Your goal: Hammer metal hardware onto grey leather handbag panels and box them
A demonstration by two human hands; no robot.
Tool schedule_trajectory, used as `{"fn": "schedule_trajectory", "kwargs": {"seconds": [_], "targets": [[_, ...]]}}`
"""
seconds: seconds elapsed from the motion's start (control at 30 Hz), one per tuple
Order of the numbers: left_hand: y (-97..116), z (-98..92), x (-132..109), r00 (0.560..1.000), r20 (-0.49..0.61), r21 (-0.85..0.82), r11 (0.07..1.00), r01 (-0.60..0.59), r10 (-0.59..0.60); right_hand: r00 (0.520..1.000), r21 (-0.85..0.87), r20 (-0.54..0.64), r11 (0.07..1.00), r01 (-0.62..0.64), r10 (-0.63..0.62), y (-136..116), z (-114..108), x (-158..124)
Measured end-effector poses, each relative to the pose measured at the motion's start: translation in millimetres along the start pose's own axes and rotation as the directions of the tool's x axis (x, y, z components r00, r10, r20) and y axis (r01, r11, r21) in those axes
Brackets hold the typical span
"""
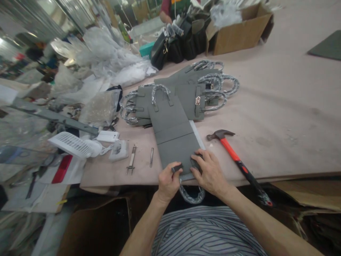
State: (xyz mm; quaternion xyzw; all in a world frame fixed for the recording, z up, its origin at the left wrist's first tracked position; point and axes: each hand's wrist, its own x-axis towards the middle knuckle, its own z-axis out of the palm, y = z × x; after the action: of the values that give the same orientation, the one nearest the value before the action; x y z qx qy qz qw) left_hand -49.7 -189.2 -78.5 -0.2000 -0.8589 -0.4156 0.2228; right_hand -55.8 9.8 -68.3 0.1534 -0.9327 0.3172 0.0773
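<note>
A long grey bag panel [177,137] lies flat at the table's front edge. It has a plastic-wrapped handle [161,89] at its far end and another wrapped handle [192,199] hanging over the edge near me. My left hand [168,181] is closed, thumb and fingers pinching a small dark grey strap tab [177,168] at the panel's near left corner. Curled over the near right corner, my right hand [210,172] grips a similar dark tab [195,163], partly hidden by the fingers. A pale strip [197,135] shows along the panel's right side.
A claw hammer [234,156] lies to the right. On the left are a metal divider-like tool [131,160], a thin metal rod [151,157] and a white fan-like device [73,144]. Behind are stacked grey bag pieces [186,96], black bags [173,48] and a cardboard box [239,33].
</note>
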Motion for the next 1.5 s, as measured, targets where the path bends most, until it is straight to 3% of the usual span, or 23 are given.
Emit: {"fn": "schedule_trajectory", "kwargs": {"seconds": [0.17, 0.3, 0.37, 0.5, 0.83, 1.5], "targets": [[-1, 0.2, 0, 0.998, -0.001, -0.018, 0.998, 0.063, -0.063, 1.0, 0.006, 0.006, 1.0, -0.017, 0.017, 1, 2, 1], [0, -1.2, 3, 0.957, -0.041, -0.101, 0.954, 0.281, -0.286, 1.0, 0.005, 0.013, 1.0, -0.02, 0.02, 2, 4, 0], [0, -3.1, 4, 0.941, -0.046, -0.132, 0.936, 0.328, -0.336, 1.0, 0.002, 0.011, 1.0, -0.018, 0.018, 3, 6, 0], [1, -4.8, 5, 0.976, -0.01, -0.085, 0.972, 0.217, -0.219, 1.0, -0.011, 0.008, 1.0, -0.008, 0.008, 4, 7, 1], [4, 3.8, 8, 0.996, -0.027, -0.068, 0.994, 0.081, -0.083, 1.0, -0.006, 0.012, 1.0, -0.021, 0.021, 3, 6, 0], [4, 5.0, 8, 0.999, -0.012, -0.023, 0.999, 0.049, -0.049, 0.999, 0.002, 0.013, 0.999, -0.034, 0.034, 1, 4, 0]]}}
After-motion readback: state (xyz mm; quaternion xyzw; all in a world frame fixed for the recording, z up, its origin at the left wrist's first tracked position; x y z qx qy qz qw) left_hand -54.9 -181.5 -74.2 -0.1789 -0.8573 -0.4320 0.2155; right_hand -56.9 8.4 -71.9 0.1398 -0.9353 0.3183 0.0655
